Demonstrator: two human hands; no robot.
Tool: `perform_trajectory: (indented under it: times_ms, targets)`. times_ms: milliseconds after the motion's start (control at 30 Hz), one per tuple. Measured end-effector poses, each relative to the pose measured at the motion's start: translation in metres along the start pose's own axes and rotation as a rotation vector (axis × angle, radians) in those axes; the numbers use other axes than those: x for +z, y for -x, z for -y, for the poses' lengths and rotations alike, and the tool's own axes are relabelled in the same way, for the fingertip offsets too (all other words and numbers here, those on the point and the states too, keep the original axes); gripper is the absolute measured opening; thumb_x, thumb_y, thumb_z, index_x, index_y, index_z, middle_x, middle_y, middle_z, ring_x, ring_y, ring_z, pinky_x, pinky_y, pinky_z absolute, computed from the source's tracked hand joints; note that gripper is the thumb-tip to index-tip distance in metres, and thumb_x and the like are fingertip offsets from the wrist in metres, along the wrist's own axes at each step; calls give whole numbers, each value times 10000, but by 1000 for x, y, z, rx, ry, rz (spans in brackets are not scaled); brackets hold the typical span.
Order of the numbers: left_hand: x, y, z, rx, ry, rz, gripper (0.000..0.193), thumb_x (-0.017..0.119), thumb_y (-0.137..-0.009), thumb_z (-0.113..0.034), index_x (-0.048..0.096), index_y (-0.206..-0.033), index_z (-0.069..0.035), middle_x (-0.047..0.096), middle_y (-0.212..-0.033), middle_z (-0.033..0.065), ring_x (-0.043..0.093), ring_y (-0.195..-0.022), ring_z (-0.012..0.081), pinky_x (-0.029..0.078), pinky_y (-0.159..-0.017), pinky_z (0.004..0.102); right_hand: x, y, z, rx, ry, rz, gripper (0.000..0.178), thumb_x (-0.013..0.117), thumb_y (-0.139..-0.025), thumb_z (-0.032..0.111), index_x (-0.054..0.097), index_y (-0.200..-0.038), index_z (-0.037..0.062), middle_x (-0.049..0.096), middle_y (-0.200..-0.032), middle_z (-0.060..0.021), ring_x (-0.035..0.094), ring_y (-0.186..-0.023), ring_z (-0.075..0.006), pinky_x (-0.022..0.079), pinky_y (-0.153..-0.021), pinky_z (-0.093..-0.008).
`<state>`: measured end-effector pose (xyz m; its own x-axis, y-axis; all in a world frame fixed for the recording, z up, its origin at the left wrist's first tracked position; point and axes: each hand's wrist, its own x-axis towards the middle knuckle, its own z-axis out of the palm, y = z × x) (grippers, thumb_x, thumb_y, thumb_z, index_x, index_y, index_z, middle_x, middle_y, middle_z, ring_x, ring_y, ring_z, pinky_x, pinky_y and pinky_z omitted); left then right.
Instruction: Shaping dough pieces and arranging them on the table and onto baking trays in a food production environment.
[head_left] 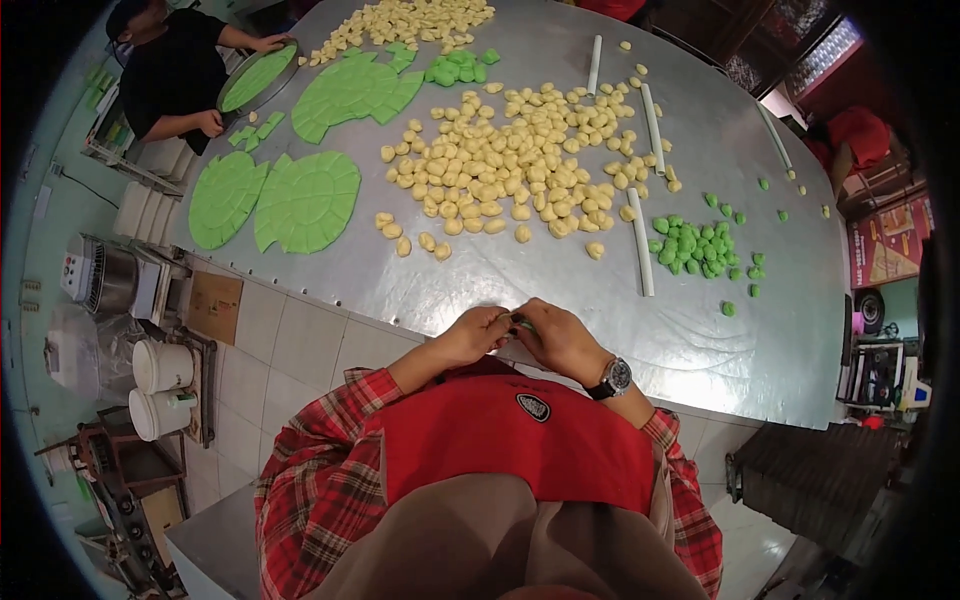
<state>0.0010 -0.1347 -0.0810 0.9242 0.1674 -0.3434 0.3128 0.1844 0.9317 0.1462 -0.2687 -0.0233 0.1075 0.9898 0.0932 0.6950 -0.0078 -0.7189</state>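
At the near edge of the metal table, my left hand [474,336] and my right hand [560,338] meet, both with fingers pinched together. A sliver of green dough [528,324] shows between the fingertips, mostly hidden by them. Beyond my hands spreads a large heap of small pale yellow dough balls [510,160]. To the right lies a cluster of green dough balls [695,248], with a few loose ones around it. A white tube [640,242] lies between the yellow and green balls.
Scored green dough sheets [308,200] cover the table's [350,275] left side. Two more white tubes [653,130] [594,66] lie farther back. A person [165,70] at the far left holds a round tray [262,78] with green dough. White buckets [160,367] stand at left.
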Motion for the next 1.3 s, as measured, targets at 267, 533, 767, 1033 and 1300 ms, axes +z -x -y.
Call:
perform_trajectory:
  times_ms: [267,533,767,1033,1300]
  targets:
    - [-3,-24,4,99,4,-368,241,469,-984,-214,561,-847,-40,468,-642,-26,421,-598,73,378,-555,233,-11,44,-23,374,-478,325,90,516,-843,49,560,-900,-5,619,-787,-138,612,-704,-273,483,-639,-332]
    - [-10,-26,36,391,-1233,-302,466,567,-818,-149,521,-1266,-31,343,-1457,159,317,-1342,361,279,-1087,501,35,81,-72,163,368,12,559,625,-742,118,494,-1275,8,324,-1450,-188,268,-1366,-378,237,-1115,-500]
    - [-42,-107,9,635,-1153,-271,346,559,-827,-104,583,-1158,-7,529,-1309,131,475,-1221,313,336,-1054,446,6,27,-114,155,507,-245,438,574,-829,125,513,-1248,12,428,-1367,-191,360,-1305,-377,296,-1077,-495]
    - [-36,-25,41,383,-504,-296,483,455,-884,56,410,-1362,1,521,-1328,175,567,-1157,269,397,-1022,361,52,90,-86,333,-66,-272,467,589,-765,44,528,-1228,44,512,-1203,-180,521,-1100,-355,452,-915,-422]
    - [-3,-52,10,397,-102,-83,564,499,-975,-232,262,-1451,-44,406,-1408,119,444,-1199,192,357,-1017,309,-22,38,-109,412,291,-548,260,519,-878,95,541,-1123,12,565,-1013,-201,556,-903,-381,456,-770,-444]
